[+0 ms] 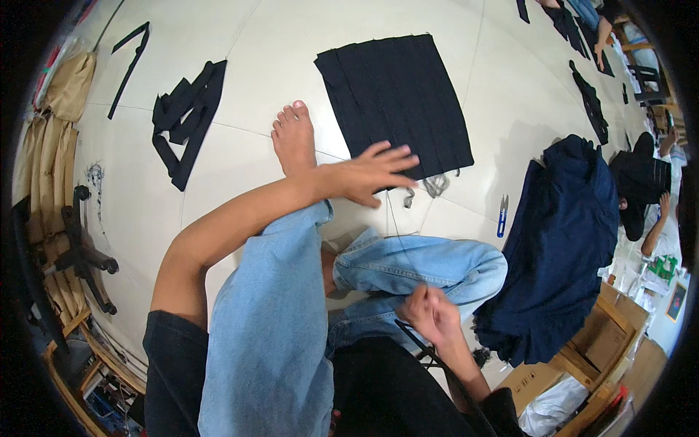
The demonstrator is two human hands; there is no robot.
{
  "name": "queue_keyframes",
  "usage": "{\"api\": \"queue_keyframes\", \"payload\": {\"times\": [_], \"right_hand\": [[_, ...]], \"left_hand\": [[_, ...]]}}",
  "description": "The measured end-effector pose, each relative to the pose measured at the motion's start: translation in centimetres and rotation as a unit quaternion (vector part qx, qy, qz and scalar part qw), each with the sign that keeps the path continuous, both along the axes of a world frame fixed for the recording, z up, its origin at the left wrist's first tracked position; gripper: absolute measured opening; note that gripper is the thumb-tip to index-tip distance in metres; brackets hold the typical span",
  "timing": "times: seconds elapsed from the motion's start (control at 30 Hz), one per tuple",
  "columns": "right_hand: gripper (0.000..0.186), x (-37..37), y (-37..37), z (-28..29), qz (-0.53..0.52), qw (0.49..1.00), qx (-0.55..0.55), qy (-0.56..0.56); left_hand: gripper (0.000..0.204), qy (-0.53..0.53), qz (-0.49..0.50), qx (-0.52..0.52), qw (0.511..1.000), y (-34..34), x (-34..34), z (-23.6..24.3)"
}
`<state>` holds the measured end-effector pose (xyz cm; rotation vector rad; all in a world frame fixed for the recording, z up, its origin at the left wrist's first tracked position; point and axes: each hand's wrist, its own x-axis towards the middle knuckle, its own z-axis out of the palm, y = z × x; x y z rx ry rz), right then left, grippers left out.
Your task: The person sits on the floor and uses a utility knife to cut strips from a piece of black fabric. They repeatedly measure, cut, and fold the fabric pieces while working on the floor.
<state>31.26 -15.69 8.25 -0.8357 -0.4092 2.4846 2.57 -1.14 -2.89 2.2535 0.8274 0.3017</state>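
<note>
I sit on the pale tiled floor in light blue jeans, with my bare foot [293, 138] stretched ahead. My left hand [371, 175] reaches over my raised knee, its fingers spread flat on the near edge of a stack of black fabric panels [397, 95]. My right hand [431, 315] is down by my lap beside my other knee, fingers pinched together. A thin dark thread [399, 233] runs from it up toward the left hand. A narrow black strip [409, 333] lies just under the right hand.
Blue thread snips [502, 215] lie on the floor beside a heap of dark blue fabric [564, 247]. Grey scraps [435, 185] sit by the panels. Loose black strips [186, 116] lie far left. An office chair [80, 247] stands left, cardboard boxes [604, 342] right. Another person [641, 186] sits at right.
</note>
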Motion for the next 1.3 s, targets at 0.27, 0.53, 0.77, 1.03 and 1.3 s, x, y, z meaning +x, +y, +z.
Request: {"api": "queue_keyframes", "payload": {"times": [0.27,0.53,0.77,1.03,1.3], "right_hand": [[0.030,-9.2,15.8,-1.0,-0.127,0.662,0.624,-0.395],[0.029,-2.4,7.5,-4.8,0.279,0.875,0.312,-0.243],[0.024,-11.6,11.9,-6.0,-0.029,0.601,0.655,-0.457],[0.024,-8.9,9.0,-9.2,0.070,0.512,0.538,-0.666],[0.018,-9.2,8.1,-9.6,0.084,0.591,0.489,-0.636]], "left_hand": [[0.026,0.071,-0.146,-0.111,0.981,0.2,1.6,1.6],[0.029,-0.046,-0.062,-0.059,0.995,0.0,1.2,-0.8],[0.037,-0.208,0.084,-0.316,0.922,1.0,0.2,-1.1],[0.041,-0.214,0.206,-0.393,0.870,2.0,-1.8,-3.9],[0.113,0.150,0.310,0.052,0.937,5.5,-5.1,-4.8]]}}
